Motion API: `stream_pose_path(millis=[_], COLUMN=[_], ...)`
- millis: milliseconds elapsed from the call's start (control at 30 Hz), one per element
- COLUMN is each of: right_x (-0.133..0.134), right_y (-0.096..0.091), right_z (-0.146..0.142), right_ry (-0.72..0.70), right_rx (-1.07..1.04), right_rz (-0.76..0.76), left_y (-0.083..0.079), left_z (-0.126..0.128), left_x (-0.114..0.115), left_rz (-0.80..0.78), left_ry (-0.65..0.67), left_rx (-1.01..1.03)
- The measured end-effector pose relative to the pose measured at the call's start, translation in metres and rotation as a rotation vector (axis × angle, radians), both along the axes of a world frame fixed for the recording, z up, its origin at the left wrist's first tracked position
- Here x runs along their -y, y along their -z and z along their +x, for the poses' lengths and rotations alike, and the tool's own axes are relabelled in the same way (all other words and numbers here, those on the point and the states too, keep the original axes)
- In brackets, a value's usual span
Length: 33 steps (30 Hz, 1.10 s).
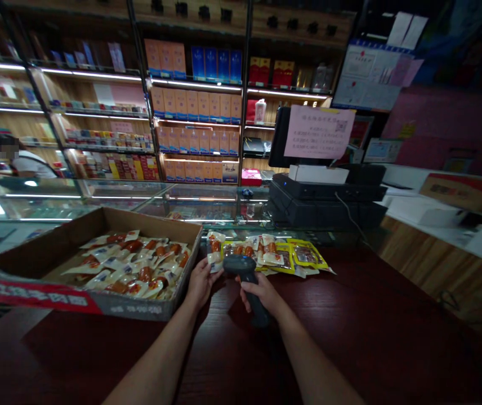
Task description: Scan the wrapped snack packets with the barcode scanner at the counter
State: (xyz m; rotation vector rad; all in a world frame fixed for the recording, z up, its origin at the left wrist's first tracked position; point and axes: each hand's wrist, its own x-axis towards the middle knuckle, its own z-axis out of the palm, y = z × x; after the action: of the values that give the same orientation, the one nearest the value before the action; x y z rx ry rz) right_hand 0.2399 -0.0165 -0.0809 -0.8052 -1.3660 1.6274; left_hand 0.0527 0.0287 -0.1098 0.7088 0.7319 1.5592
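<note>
My right hand [262, 292] is wrapped round the handle of a dark barcode scanner [241, 265], whose head points at a pile of snack packets [266, 253] on the dark red counter [351, 326]. My left hand [201, 281] pinches one white and orange snack packet [214, 250] at the left end of that pile, just beside the scanner head. Some packets at the right of the pile are yellow [306, 254].
A cardboard box [110, 301] with several more snack packets stands at the left. A black till with a monitor and pink notice [321, 191] sits behind the pile. Glass display cases and lit shelves of boxed goods fill the back. A person [8, 160] sits at far left.
</note>
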Motion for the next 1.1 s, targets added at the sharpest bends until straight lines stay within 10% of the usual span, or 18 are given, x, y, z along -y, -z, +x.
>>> stream_pose_path(millis=[500,867,1100], right_x=[-0.011,-0.011,-0.009], right_y=[-0.017,-0.007,-0.008], right_z=[0.080,0.088,0.087], right_ry=[0.485,0.474,0.500], right_rx=[-0.294,-0.418,-0.406], right_rz=[0.026,0.068,0.043], left_y=[-0.031,-0.047,-0.050], left_z=[0.079,0.110,0.103], left_x=[-0.030,-0.052,-0.039], left_rz=[-0.036,0.135,0.123], left_ry=[0.191,-0.178,-0.248], left_rx=[-0.206,-1.327,-1.268])
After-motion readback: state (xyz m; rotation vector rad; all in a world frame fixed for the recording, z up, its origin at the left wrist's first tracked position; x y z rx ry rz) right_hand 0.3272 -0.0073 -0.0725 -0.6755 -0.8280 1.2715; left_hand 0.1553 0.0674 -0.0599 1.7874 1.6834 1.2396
